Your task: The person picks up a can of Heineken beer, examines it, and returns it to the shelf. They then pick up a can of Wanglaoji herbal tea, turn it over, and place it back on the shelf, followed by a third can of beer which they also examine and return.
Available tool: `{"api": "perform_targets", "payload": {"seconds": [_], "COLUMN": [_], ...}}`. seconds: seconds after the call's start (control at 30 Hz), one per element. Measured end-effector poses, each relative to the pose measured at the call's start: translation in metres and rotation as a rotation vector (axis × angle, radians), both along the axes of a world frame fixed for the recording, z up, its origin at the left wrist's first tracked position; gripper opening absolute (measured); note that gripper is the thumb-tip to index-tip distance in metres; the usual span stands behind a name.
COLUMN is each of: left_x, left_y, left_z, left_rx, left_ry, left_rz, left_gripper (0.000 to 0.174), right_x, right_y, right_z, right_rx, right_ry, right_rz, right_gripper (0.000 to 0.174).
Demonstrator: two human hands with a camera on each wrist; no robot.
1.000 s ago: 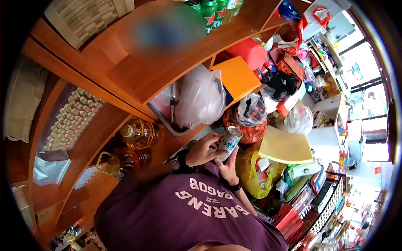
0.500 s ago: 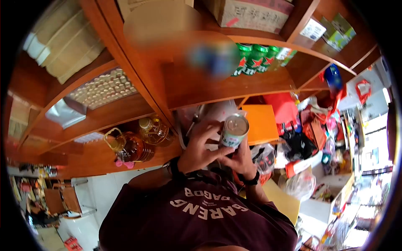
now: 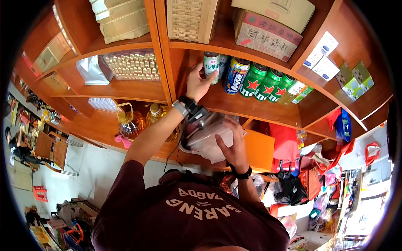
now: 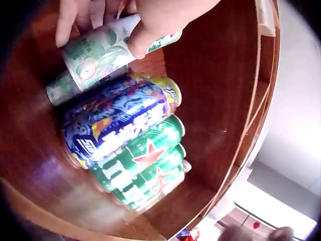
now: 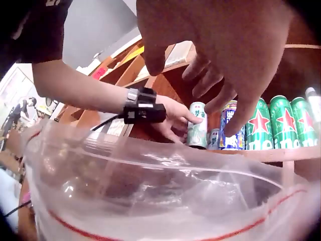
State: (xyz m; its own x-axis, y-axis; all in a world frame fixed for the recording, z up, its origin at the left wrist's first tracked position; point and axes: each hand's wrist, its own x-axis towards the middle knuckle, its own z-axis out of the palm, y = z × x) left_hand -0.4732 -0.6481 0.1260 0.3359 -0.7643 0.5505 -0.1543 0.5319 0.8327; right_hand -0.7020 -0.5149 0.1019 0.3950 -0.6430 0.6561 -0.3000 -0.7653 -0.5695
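In the head view my left hand (image 3: 198, 84) grips a pale green-and-white can (image 3: 211, 68) on the shelf, at the left end of a row. A similar can stands behind it, beside a blue can (image 3: 237, 75) and several green cans (image 3: 253, 82). The left wrist view shows fingers and thumb round the pale can (image 4: 100, 50). My right hand (image 3: 234, 146) is empty, fingers spread, above a clear plastic bag (image 3: 207, 144); in the right wrist view that hand (image 5: 220, 55) hangs over the bag (image 5: 150, 196).
Cardboard boxes (image 3: 268, 35) and a woven box (image 3: 190, 21) sit on the shelf above. Oil bottles (image 3: 130, 125) stand at the lower left. An orange box (image 3: 259, 150) and red bags (image 3: 284, 142) lie to the right. A shelf divider (image 3: 161, 54) is left of the cans.
The left hand has carried the pale can up from in front of the chest to the shelf. The right hand has let go of it and stays lower. The view has turned toward the shelves.
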Motion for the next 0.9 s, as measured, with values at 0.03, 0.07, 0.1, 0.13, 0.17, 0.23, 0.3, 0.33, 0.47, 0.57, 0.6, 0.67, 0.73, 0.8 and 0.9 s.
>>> {"api": "perform_targets", "payload": {"seconds": [0.03, 0.07, 0.1, 0.13, 0.17, 0.23, 0.3, 0.33, 0.47, 0.57, 0.6, 0.67, 0.73, 0.8, 0.9], "left_x": [0.003, 0.005, 0.008, 0.011, 0.014, 0.016, 0.019, 0.02, 0.023, 0.019, 0.019, 0.027, 0.024, 0.022, 0.021], "left_y": [-0.008, -0.016, -0.023, -0.03, -0.036, -0.043, -0.049, -0.052, -0.06, -0.058, -0.058, -0.076, -0.07, -0.063, -0.052], "left_z": [-0.003, -0.007, -0.012, -0.016, -0.021, -0.024, -0.025, -0.024, -0.021, -0.012, -0.008, -0.026, -0.019, -0.013, -0.003], "left_rx": [0.057, 0.058, 0.048, 0.066, 0.086, 0.108, 0.171, 0.167, 0.21, 0.252, 0.276, 0.22, 0.248, 0.317, 0.285], "left_ry": [-0.017, -0.025, -0.028, -0.126, -0.224, -0.214, -0.313, -0.317, -0.343, -0.27, -0.218, -0.214, -0.238, -0.262, -0.288], "left_rz": [-0.011, 0.05, 0.055, 0.126, 0.196, 0.208, 0.275, 0.272, 0.313, 0.287, 0.258, 0.293, 0.321, 0.318, 0.254], "left_gripper": [0.053, 0.049, 0.049, 0.049, 0.049, 0.047, 0.042, 0.042, 0.042, 0.045, 0.046, 0.049, 0.049, 0.046, 0.053], "right_x": [-0.002, -0.004, -0.006, -0.009, -0.012, -0.021, -0.029, -0.034, -0.044, -0.043, -0.041, -0.041, -0.04, -0.039, -0.034], "right_y": [0.001, 0.002, 0.004, 0.006, 0.007, 0.007, 0.006, 0.007, 0.018, 0.029, 0.032, 0.04, 0.045, 0.049, 0.047], "right_z": [-0.001, -0.003, -0.003, -0.001, -0.003, -0.013, -0.02, -0.021, -0.022, -0.029, -0.033, -0.037, -0.038, -0.037, -0.046], "right_rx": [-0.009, 0.015, 0.04, 0.076, 0.07, 0.168, 0.148, 0.168, 0.242, 0.287, 0.318, 0.434, 0.487, 0.628, 0.342], "right_ry": [-0.001, -0.016, -0.032, -0.01, -0.017, 0.022, 0.006, 0.006, -0.057, -0.123, -0.118, -0.106, -0.116, -0.133, -0.086], "right_rz": [0.011, 0.046, 0.079, 0.106, 0.108, 0.2, 0.208, 0.207, 0.166, 0.174, 0.179, 0.182, 0.203, 0.25, 0.381], "right_gripper": [0.049, 0.046, 0.042, 0.035, 0.035, 0.028, 0.023, 0.021, 0.017, 0.016, 0.016, 0.015, 0.016, 0.021, 0.022]}}
